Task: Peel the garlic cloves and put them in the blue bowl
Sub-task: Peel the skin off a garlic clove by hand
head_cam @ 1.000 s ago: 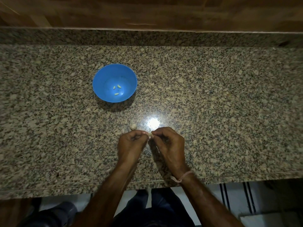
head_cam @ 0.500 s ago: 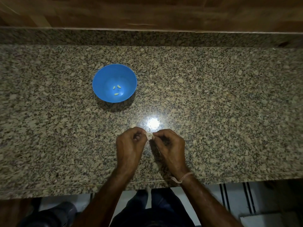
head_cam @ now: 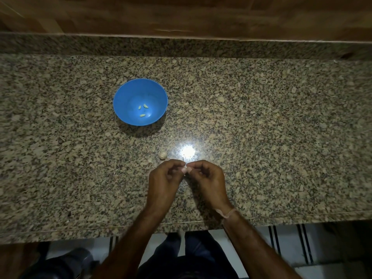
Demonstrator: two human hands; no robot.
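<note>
Garlic clove (head_cam: pixel 184 169) in a fingertip pinch between left hand (head_cam: pixel 164 179) and right hand (head_cam: pixel 208 178), over the counter (head_cam: pixel 281 137)

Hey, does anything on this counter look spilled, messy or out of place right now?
Nothing spilled or damaged. The blue bowl sits upright holding three peeled cloves. The only strays: a small garlic piece on the counter just beyond the left hand, with what look like skin scraps beside it.

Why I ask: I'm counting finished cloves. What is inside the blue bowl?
Three peeled cloves lie apart on the bottom of the blue bowl. Nothing covers its inside, so none seem hidden.
</note>
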